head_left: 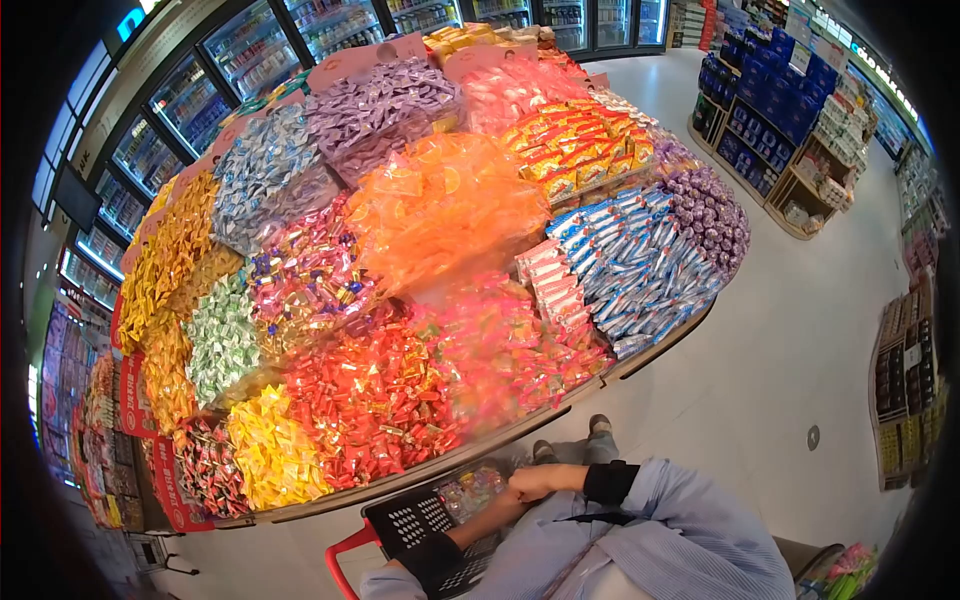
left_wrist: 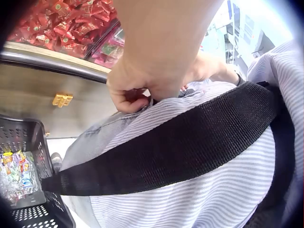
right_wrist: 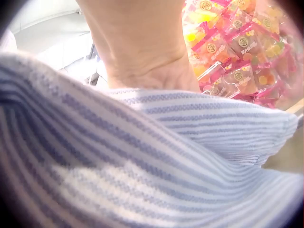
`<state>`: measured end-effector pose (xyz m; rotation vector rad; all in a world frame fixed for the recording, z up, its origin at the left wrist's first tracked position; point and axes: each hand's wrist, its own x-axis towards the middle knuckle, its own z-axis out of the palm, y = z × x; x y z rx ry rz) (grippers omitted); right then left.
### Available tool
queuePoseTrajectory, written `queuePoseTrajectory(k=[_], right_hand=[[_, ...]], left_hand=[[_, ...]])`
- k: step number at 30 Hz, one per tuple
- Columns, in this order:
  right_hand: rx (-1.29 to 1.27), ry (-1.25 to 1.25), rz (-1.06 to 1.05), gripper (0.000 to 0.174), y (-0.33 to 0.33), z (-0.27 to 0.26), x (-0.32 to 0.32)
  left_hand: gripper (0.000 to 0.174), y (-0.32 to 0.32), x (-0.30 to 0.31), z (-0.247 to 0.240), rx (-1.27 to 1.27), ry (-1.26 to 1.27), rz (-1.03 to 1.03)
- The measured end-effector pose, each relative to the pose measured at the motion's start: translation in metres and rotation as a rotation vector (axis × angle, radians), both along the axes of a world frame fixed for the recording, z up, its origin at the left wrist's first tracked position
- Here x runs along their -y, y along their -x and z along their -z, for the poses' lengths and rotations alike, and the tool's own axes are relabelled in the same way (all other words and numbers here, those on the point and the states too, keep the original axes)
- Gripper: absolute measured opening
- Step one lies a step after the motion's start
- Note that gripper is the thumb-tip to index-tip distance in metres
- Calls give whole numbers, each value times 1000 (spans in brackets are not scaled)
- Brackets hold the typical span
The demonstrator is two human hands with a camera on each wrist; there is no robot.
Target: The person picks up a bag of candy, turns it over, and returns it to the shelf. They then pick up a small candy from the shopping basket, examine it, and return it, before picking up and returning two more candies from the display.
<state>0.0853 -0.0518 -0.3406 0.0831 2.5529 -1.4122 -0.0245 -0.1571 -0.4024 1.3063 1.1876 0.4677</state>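
The person's two hands meet low in front of the body in the head view, the right hand (head_left: 532, 484) over the left hand (head_left: 513, 502). In the left wrist view the left hand (left_wrist: 135, 81) has its fingers curled at the edge of a striped shirt (left_wrist: 190, 178). Just behind it lies the right hand (left_wrist: 203, 67), its fingers mostly hidden. Folds of the striped shirt (right_wrist: 118, 142) cover the fingers of the right hand (right_wrist: 152, 73) in the right wrist view, so its grip cannot be seen.
A black basket (head_left: 412, 522) with a red handle (head_left: 343, 550) holds small wrapped packets (head_left: 470, 492) beside the person. A wide display of wrapped sweets (head_left: 380, 385) stands in front, its edge (head_left: 590, 388) close by. Shelves (head_left: 770, 125) stand at the back right and glass-door fridges (head_left: 245, 50) behind.
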Motion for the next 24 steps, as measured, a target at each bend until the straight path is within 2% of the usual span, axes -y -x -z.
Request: queuePoseTrajectory(k=[3,6,8,9,11,12,13,14,15,18,19,20,21,24], right_hand=[[17,33,11,18,-1,3,2],[-10,90,58,17,-2,5,-5],[-32,109,86,16,-8,1,-19],[-25,72,165,18,-12,3,-27],[-8,-2,323,22,-25,14,-43],[-34,-6,370,20,-34,21,-49],[-62,-12,417,20,-44,27,-56],[-92,-19,463,19,-55,33,-65],[-62,83,540,17,-69,42,-71],[43,357,801,10,-118,63,-74],[63,392,823,11,-139,74,-74],[85,428,847,11,-162,92,-75],[107,464,870,12,-186,111,-74],[305,559,1068,16,-245,130,-64]], left_hand=[[25,3,3,16,10,-116,77],[23,17,0,13,128,49,90],[23,42,-14,5,87,102,228],[23,53,-19,-1,68,130,296],[24,62,-22,-10,49,343,-145],[23,67,-20,0,-69,208,-290],[22,75,-19,22,-189,70,-436],[17,94,-13,77,-342,-8,-531],[13,108,-5,119,-496,-84,-625],[11,107,8,97,-740,9,-788],[12,104,14,92,-823,47,-840],[15,97,19,98,-841,-14,-827],[16,98,20,102,-780,106,-943],[15,72,17,100,-767,-86,-1035]])
